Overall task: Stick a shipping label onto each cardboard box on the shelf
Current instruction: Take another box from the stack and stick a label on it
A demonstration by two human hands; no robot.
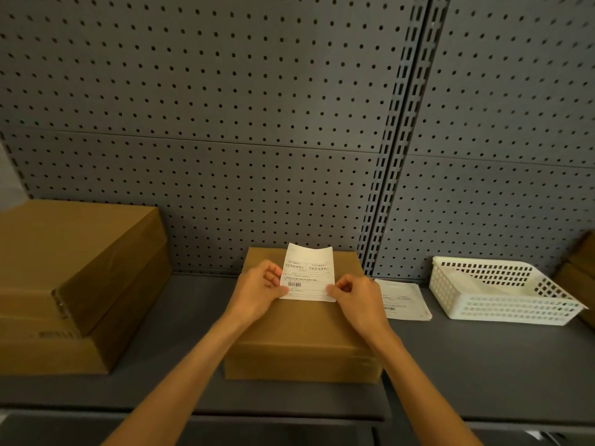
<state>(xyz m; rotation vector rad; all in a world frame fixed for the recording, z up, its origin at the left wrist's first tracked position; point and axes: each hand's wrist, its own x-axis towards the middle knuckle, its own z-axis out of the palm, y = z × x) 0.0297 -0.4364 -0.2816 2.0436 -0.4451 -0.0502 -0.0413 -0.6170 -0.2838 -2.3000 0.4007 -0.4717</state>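
A white shipping label (307, 273) with printed text and a barcode is held upright over a brown cardboard box (302, 336) in the middle of the grey shelf. My left hand (259, 292) pinches the label's lower left edge. My right hand (354, 297) pinches its lower right corner. The label's top edge curls slightly. Two more cardboard boxes (77, 278) are stacked at the left, the upper one skewed on the lower.
A small stack of loose labels (402, 299) lies right of the middle box. A white slotted plastic basket (502, 292) stands further right, with another brown box (579, 268) at the right edge. A grey pegboard wall (257, 123) backs the shelf (483, 365).
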